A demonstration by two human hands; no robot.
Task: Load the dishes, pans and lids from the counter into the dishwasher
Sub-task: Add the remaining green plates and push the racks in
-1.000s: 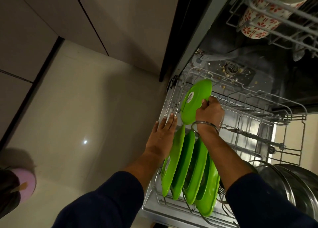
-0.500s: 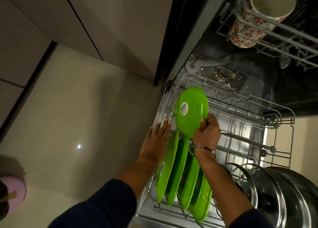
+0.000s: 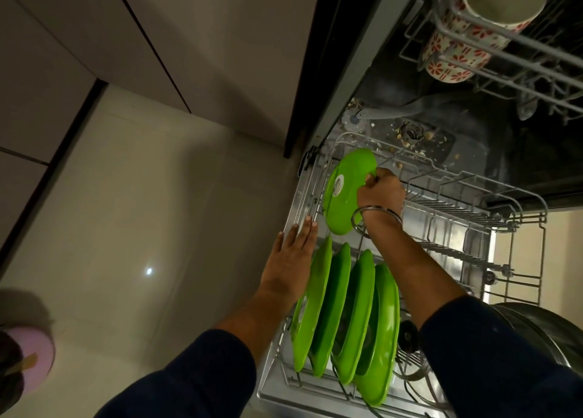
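My right hand (image 3: 380, 193) grips the rim of a small green plate (image 3: 342, 193) with a white label on its back, held upright over the far left of the pulled-out lower rack (image 3: 517, 215). My left hand (image 3: 291, 256) lies with straight fingers against the rack's left rail and the nearest of several green plates (image 3: 350, 316) standing on edge in a row. A metal bangle circles my right wrist. Dark pans or lids (image 3: 542, 332) stand in the rack's near right corner, partly hidden by my right sleeve.
The upper rack (image 3: 517, 54) carries a red-flowered white mug (image 3: 463, 48). Food scraps lie around the filter on the dishwasher floor (image 3: 410, 133). Pale floor tiles and cabinet fronts fill the left. A pink slipper (image 3: 28, 361) shows at the lower left edge.
The small plate has dropped lower and turned more edge-on toward the rack's tines, with my right hand following. My left hand stays on the rack's left side.
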